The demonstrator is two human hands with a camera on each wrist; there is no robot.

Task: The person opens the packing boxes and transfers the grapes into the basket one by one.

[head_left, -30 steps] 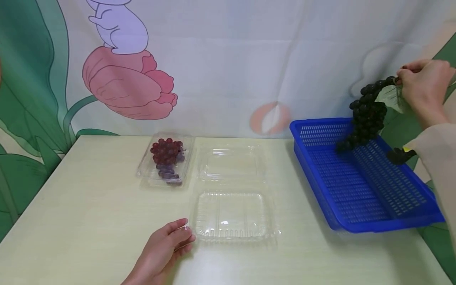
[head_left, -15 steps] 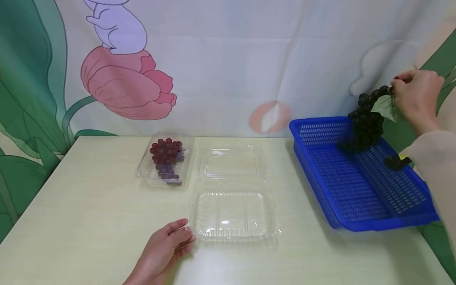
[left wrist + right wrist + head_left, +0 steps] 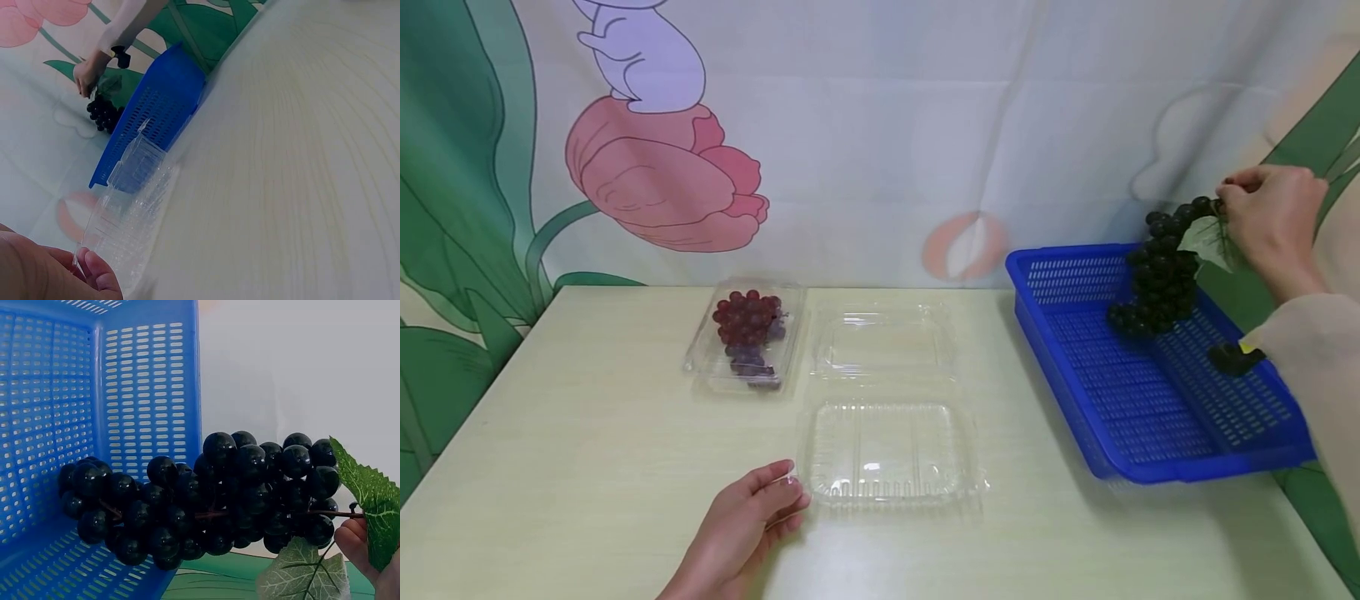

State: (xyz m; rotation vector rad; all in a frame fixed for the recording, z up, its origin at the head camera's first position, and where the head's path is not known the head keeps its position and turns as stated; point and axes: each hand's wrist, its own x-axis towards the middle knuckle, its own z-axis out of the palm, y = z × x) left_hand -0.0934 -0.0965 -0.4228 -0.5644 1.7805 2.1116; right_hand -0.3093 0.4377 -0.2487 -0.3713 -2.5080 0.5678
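Observation:
My right hand (image 3: 1273, 225) pinches the stem of a bunch of black grapes (image 3: 1161, 275) with green leaves (image 3: 303, 575). The bunch hangs at the far end of the blue plastic basket (image 3: 1026, 317), its lower part inside; whether it touches the bottom I cannot tell. At the front of the table, my left hand (image 3: 741, 521) pinches the left edge of an unfolded clear plastic clamshell box (image 3: 887, 454). Its lid (image 3: 883, 340) lies flat behind the base. In the left wrist view, the left thumb and fingers (image 3: 97, 269) meet at the box's rim.
A closed clear box (image 3: 790, 358) holding red and purple grapes (image 3: 748, 321) sits at the back left of the pale table (image 3: 587, 467). A printed cloth (image 3: 865, 150) hangs behind. A dark wrist camera (image 3: 1234, 358) sits by the right sleeve.
My right hand has come down and slightly left, lowering the black grapes further into the basket. The left hand stays at the clamshell box.

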